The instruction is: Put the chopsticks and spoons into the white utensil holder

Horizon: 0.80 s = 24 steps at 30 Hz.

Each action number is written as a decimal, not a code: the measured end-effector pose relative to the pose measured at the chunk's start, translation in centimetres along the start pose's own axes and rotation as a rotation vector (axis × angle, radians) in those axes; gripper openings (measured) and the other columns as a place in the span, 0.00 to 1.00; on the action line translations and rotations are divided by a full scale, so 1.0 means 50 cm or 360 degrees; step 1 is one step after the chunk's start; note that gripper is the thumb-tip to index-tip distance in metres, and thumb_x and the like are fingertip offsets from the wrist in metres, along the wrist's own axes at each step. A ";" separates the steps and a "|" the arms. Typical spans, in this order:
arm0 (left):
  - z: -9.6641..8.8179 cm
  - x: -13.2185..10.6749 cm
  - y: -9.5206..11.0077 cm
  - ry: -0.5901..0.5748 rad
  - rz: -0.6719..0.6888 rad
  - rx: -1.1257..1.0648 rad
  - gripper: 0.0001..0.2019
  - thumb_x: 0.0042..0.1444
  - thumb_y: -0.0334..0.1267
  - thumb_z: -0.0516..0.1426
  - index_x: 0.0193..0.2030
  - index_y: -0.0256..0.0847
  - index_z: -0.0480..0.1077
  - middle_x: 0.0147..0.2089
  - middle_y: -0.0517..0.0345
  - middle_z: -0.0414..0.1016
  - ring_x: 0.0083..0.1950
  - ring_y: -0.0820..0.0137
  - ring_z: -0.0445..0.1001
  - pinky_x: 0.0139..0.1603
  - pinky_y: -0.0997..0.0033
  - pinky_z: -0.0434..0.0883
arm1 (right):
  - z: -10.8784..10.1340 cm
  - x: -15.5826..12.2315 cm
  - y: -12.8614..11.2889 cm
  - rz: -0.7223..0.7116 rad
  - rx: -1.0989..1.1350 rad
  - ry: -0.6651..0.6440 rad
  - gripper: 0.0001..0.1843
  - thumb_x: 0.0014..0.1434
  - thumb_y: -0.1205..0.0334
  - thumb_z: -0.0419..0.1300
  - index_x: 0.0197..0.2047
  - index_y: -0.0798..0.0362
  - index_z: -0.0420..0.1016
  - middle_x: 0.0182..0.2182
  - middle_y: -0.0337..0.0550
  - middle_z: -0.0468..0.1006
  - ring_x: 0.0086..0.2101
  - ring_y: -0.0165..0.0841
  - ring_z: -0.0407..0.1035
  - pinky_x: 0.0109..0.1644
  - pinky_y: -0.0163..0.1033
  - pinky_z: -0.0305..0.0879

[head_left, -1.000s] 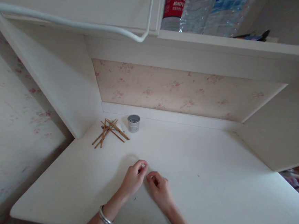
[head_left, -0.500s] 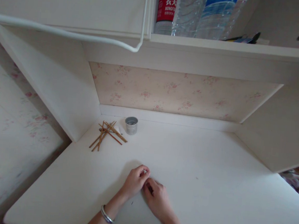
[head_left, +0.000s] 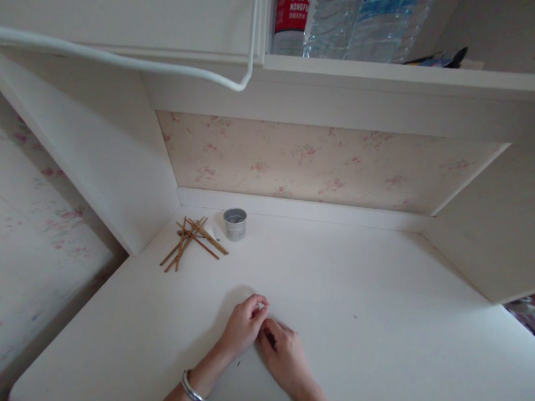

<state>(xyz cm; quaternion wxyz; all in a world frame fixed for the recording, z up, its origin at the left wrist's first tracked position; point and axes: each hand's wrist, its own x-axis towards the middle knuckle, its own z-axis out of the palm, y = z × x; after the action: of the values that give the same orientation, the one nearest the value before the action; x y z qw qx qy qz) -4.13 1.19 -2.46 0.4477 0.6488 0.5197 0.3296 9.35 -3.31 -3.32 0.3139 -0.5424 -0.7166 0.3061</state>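
Left hand: the left hand (head_left: 241,327) rests low over the white desk (head_left: 385,358), fingers curled and thumb tip close to the index finger; from where I stand I can't tell whether anything is pinched there.
Right hand: the right hand (head_left: 285,357) lies just beside it, knuckles up, fingers folded inward; what may be under them is hidden from me.
Hands to each other: side by side, fingertips meeting or very nearly so; I can't make out which.
Wrist: a silver bangle (head_left: 192,393) circles the left one.
Sticks: a loose, crisscrossed heap of thin brown sticks (head_left: 192,236) lies beyond the hands, toward the desk's back left, well apart from them.
Cup: a grey metal cup (head_left: 234,228) with small holes stands upright just right of the heap, near the back edge.
White thing: a small white object (head_left: 210,232) sits between sticks and cup, too partly covered to name.
Specks: one dark speck (head_left: 238,364) lies between the forearms.
Shelf above: a red-labelled bottle (head_left: 292,8) stands beside clear ones.
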 end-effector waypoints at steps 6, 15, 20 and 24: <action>-0.003 0.001 0.001 -0.0007 0.0026 -0.0013 0.12 0.59 0.38 0.51 0.43 0.39 0.74 0.37 0.56 0.79 0.36 0.69 0.75 0.38 0.74 0.68 | 0.001 0.002 0.001 -0.0016 -0.0014 -0.0004 0.07 0.61 0.68 0.53 0.33 0.52 0.71 0.29 0.38 0.76 0.29 0.30 0.67 0.34 0.32 0.57; -0.001 -0.002 0.002 -0.0045 0.0089 0.0031 0.13 0.55 0.31 0.48 0.31 0.41 0.74 0.32 0.59 0.78 0.36 0.70 0.74 0.40 0.76 0.67 | 0.004 0.000 0.003 -0.0007 -0.0022 -0.0020 0.07 0.62 0.68 0.53 0.33 0.52 0.70 0.30 0.39 0.76 0.29 0.30 0.68 0.34 0.31 0.57; -0.002 -0.001 0.000 -0.0044 0.0119 0.0054 0.13 0.54 0.30 0.47 0.30 0.40 0.73 0.30 0.59 0.76 0.35 0.71 0.73 0.39 0.77 0.66 | 0.000 0.000 0.000 -0.0001 -0.0041 -0.0024 0.08 0.61 0.68 0.53 0.32 0.52 0.70 0.30 0.39 0.76 0.30 0.30 0.68 0.34 0.31 0.57; -0.001 0.000 0.002 -0.0056 0.0106 0.0035 0.13 0.54 0.30 0.48 0.30 0.40 0.74 0.31 0.59 0.77 0.35 0.71 0.73 0.39 0.76 0.67 | -0.002 -0.001 -0.001 0.0006 -0.0021 -0.0020 0.08 0.61 0.68 0.53 0.32 0.52 0.71 0.30 0.39 0.76 0.30 0.30 0.68 0.34 0.31 0.57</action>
<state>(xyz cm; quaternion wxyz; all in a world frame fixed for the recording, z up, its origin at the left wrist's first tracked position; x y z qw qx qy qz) -4.15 1.20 -2.32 0.4385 0.6762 0.4934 0.3272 9.40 -3.35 -3.24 0.3053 -0.5439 -0.7196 0.3052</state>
